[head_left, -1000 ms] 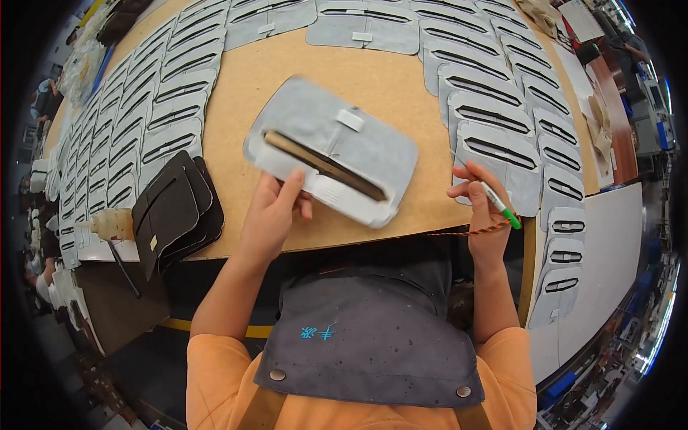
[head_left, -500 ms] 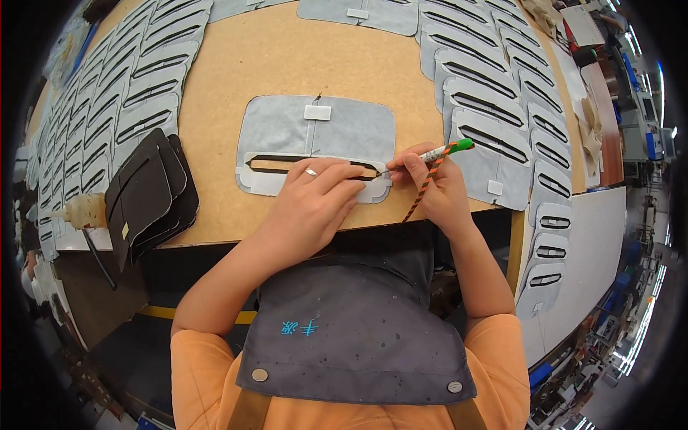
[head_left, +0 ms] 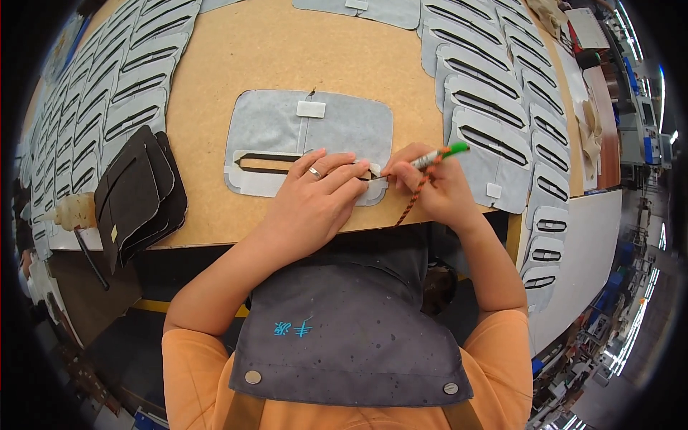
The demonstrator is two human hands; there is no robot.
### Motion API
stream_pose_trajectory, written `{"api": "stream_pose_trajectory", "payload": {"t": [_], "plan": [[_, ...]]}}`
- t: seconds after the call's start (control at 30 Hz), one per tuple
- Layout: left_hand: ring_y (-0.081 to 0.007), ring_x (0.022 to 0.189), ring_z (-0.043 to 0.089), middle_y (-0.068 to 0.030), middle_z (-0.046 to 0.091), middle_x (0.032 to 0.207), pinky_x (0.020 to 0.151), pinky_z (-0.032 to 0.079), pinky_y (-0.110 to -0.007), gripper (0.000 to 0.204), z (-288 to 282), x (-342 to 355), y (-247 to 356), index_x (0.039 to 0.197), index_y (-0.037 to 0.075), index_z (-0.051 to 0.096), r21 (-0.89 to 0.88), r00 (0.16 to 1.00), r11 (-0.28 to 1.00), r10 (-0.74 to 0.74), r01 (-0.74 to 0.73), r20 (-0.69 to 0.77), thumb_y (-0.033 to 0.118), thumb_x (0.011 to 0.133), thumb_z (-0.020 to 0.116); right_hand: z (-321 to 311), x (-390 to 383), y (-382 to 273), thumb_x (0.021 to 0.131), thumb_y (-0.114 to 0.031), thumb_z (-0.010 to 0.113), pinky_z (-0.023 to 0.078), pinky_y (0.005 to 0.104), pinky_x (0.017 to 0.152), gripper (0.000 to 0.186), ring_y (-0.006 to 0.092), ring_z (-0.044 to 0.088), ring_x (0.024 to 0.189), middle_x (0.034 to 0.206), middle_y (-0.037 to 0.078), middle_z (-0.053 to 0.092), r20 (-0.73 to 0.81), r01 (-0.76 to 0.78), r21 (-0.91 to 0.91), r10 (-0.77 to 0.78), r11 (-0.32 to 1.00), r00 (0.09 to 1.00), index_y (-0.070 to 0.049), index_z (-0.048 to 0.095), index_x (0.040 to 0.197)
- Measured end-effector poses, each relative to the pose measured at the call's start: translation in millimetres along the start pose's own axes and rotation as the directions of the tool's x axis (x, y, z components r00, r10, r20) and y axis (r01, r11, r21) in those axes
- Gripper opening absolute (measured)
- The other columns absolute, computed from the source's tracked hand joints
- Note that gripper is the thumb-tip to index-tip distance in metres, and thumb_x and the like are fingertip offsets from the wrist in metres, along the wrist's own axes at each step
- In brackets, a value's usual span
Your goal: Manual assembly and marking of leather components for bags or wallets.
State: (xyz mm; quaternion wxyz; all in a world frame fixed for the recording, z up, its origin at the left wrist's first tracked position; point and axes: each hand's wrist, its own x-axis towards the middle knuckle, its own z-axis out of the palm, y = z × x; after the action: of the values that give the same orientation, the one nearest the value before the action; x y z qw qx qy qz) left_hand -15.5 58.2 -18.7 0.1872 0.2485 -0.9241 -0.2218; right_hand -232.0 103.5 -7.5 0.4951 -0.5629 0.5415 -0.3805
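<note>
A grey panel of leather or fabric (head_left: 266, 118) lies on the board before me, with a long dark-edged slot near its front edge and a white tab at its back middle. My left hand (head_left: 320, 188) lies across the slot's right half, fingers stretched out and pressing the panel down; the slot's middle is hidden under it. Closed in a pinch, my right hand (head_left: 431, 188) grips a slim pen-like tool (head_left: 428, 160) with a white barrel, a green end and an orange-black cord. Its thin tip points at the slot's right end, by my left fingertips; I cannot tell whether it touches.
Overlapping rows of similar slotted panels line the left (head_left: 136, 118) and right (head_left: 491, 136) sides of the tan board (head_left: 287, 54). Dark brown folded pieces (head_left: 136, 197) stand at the front left, beside a yellowish bottle (head_left: 75, 211). Another grey panel (head_left: 390, 11) lies at the back.
The view has shifted a little. My left fingers have moved slightly nearer the slot's right end, and the tool sits a little lower and further left, still in my right hand.
</note>
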Motion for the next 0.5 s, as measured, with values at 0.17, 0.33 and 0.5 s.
{"api": "stream_pose_trajectory", "payload": {"t": [0.17, 0.33, 0.5], "plan": [[-0.0196, 0.119, 0.048, -0.0030, 0.057, 0.120, 0.104, 0.030, -0.041, 0.017, 1.6, -1.0, -0.2, 0.097, 0.009, 0.059, 0.011, 1.000, 1.000, -0.003, 0.003, -0.013, 0.011, 0.080, 0.060, 8.1, -28.6, 8.7, 0.080, -0.006, 0.066, 0.048, 0.0366, 0.084, 0.010, 0.0205, 0.060, 0.082, 0.096, 0.005, 0.067, 0.125, 0.505, -0.515, -0.522, 0.693, 0.844, -0.008, 0.063, 0.089], [-0.0223, 0.117, 0.050, -0.0038, 0.059, 0.117, 0.102, 0.032, -0.043, 0.016, 3.1, 0.1, 2.0, 0.096, 0.008, 0.060, -0.025, 0.999, 0.999, -0.021, 0.020, -0.039, 0.009, 0.080, 0.063, 11.1, -42.2, 18.2, 0.077, -0.003, 0.069, 0.048, 0.0365, 0.084, 0.015, 0.0201, 0.063, 0.086, 0.100, 0.006, 0.067, 0.063, 0.491, -0.587, -0.569, 0.644, 0.820, -0.006, 0.063, 0.091], [-0.0227, 0.111, 0.051, -0.0037, 0.056, 0.114, 0.097, 0.033, -0.041, 0.020, 4.3, 1.1, 4.7, 0.098, 0.008, 0.060, -0.080, 0.994, 0.995, -0.072, 0.065, -0.087, 0.008, 0.078, 0.064, 15.7, -41.5, 14.4, 0.076, 0.001, 0.069, 0.050, 0.0332, 0.078, 0.018, 0.0228, 0.064, 0.086, 0.100, 0.009, 0.068, -0.162, 0.429, -0.391, -0.519, 0.814, 0.839, -0.004, 0.062, 0.092]]}}
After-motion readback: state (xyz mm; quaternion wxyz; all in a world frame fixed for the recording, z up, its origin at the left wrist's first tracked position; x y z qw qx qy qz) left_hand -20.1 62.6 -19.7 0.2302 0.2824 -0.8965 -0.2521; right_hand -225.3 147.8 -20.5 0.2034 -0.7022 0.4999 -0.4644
